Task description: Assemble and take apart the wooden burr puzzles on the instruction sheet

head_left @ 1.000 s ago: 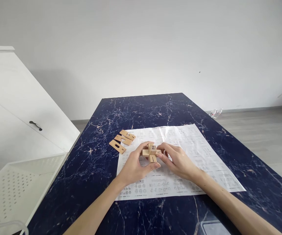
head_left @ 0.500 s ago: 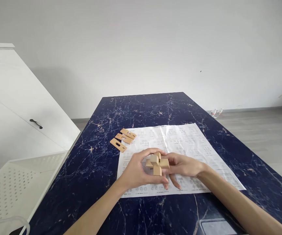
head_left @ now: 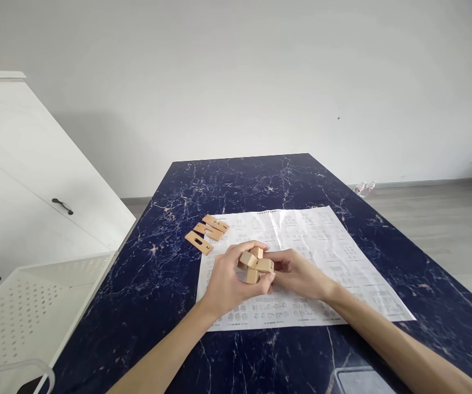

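A wooden burr puzzle (head_left: pixel 256 264), made of interlocking pale blocks, is held above the printed sheet. My left hand (head_left: pixel 229 276) wraps round it from the left, with fingers over the far side and thumb along the near side. From the right, my right hand (head_left: pixel 297 273) grips the same puzzle, its fingertips at the right end and partly hidden behind the blocks. Beneath both hands lies the creased white instruction sheet (head_left: pixel 330 246), covered with small diagrams. Flat wooden pieces (head_left: pixel 198 242) with cut-outs and printed numbers lie at the sheet's upper left corner.
The dark blue marbled table (head_left: pixel 236 186) reaches away toward the pale wall. At its near edge lies a flat grey-framed object (head_left: pixel 362 380), partly cut off. On the left stand a white cabinet (head_left: pixel 34 164) and a perforated white bin (head_left: pixel 22 306).
The puzzle has turned and shifted slightly left in my hands. My right hand's fingers have drawn in closer round it, and my left thumb now presses against its near right side.
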### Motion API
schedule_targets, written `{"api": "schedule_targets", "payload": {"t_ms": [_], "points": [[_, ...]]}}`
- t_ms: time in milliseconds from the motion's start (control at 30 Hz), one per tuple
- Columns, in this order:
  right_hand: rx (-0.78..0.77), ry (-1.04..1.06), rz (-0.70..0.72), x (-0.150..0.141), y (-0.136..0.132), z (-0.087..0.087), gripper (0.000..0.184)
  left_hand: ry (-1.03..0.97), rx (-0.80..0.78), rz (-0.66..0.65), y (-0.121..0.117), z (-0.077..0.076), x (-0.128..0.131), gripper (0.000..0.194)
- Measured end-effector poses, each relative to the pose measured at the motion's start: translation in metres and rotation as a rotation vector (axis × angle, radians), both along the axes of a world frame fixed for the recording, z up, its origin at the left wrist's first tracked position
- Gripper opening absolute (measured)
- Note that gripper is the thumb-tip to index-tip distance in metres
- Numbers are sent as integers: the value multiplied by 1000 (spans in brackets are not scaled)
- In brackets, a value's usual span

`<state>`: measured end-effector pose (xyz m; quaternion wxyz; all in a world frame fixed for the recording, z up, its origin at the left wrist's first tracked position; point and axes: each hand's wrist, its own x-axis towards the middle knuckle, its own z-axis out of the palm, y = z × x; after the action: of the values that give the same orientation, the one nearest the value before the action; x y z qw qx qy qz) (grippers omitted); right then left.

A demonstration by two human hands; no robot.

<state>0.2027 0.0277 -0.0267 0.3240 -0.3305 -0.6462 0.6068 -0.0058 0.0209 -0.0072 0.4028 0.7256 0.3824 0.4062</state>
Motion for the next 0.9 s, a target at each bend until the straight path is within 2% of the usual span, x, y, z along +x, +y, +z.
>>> {"api": "schedule_targets", "payload": {"t_ms": [33,100,233,300,400,567,800,900], "points": [[2,-4,-18,-1,-1,0,23,12,18,11,1,-1,0,51],[-20,16,2,-2,-1,0,24,15,-4,-56,3,0,-2,57],[-69,103,168,3,1,0,32,-68,-169,-293,9,12,-8,68],[-72,148,242,5,3,1,36,-90,-212,-348,10,17,-10,67],[-61,170,235,6,4,0,39,-73,-190,-304,9,19,-10,61],[20,93,65,4,4,-3,43,-49,-132,-137,6,11,-6,55],[32,70,39,5,2,-4,41,-56,-178,-97,5,6,-5,62],[-5,137,70,2,0,-2,41,-82,-188,-106,7,4,-6,58]]}}
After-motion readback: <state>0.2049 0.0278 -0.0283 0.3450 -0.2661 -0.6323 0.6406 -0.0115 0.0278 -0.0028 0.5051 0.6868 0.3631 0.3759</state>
